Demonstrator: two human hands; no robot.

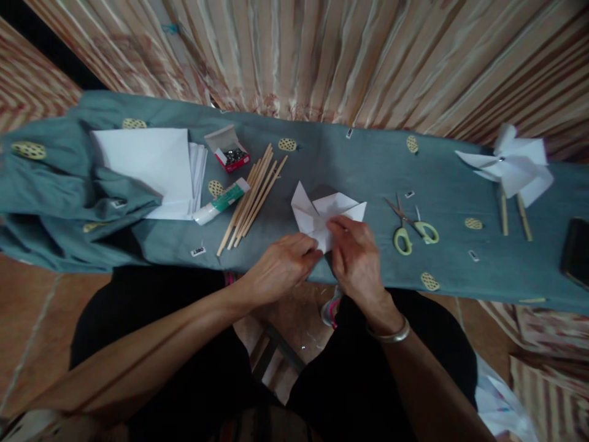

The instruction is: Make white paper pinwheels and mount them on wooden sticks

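A white paper pinwheel [313,216], with folded points standing up, lies near the front edge of the cloth-covered table. My left hand [291,261] pinches its near-left edge, fingers closed. On its right side, my right hand [355,253] is closed with the fingertips pressing the paper close to the centre. The fingers and folds hide part of the middle. Just right of my hands lie scissors [407,224] with pale green handles, blades apart. To the left rest several wooden sticks [253,199] and a green-and-white glue stick [221,201].
A red box [234,161] of small metal pins stands open behind the glue stick. White paper sheets [147,166] are stacked at left beside bunched cloth. Finished-looking pinwheels [518,161] on sticks lie far right, near a dark phone [576,252]. A striped curtain [313,55] hangs behind.
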